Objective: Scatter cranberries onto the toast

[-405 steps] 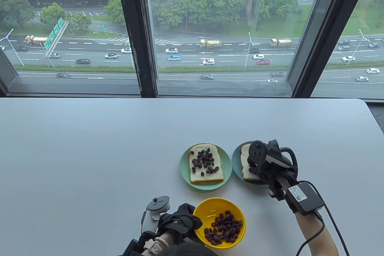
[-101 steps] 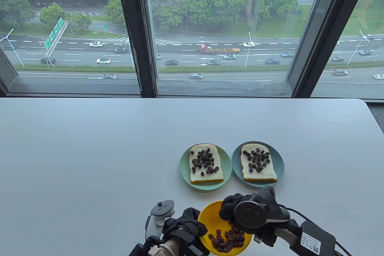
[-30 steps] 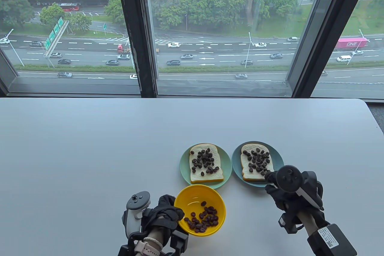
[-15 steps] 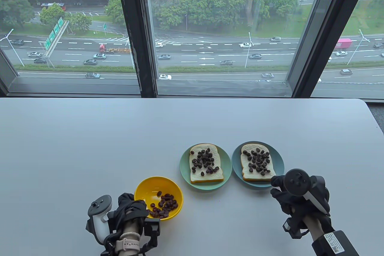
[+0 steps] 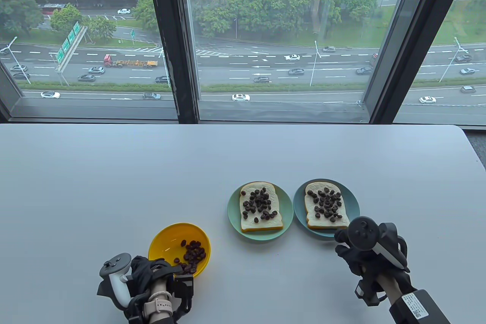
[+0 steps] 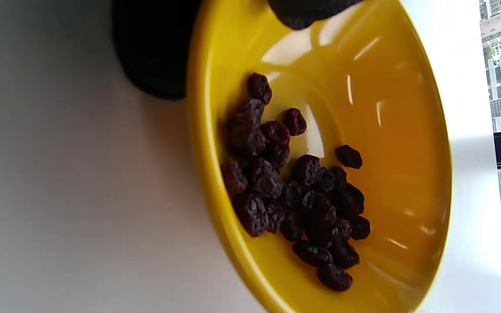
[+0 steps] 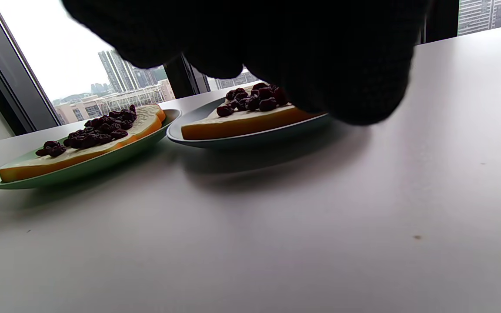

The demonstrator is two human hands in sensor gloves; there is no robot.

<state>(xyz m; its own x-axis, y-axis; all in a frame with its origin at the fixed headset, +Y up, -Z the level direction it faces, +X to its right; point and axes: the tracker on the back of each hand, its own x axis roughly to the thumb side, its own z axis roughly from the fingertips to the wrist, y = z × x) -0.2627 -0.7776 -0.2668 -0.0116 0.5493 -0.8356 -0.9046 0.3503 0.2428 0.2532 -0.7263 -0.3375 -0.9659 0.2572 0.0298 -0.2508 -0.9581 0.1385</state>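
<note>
Where lettering shows, label [image 5: 414, 305] print stays illegible

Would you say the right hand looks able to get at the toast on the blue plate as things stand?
Probably yes: the right hand sits just at the near rim of the blue plate, and nothing lies between it and the toast.

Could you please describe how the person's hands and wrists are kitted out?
Both hands wear black gloves. The left hand carries a light grey tracker and a beige wristwatch; the right hand carries a black tracker with a white strip, plus a black labelled box on the forearm.
</note>
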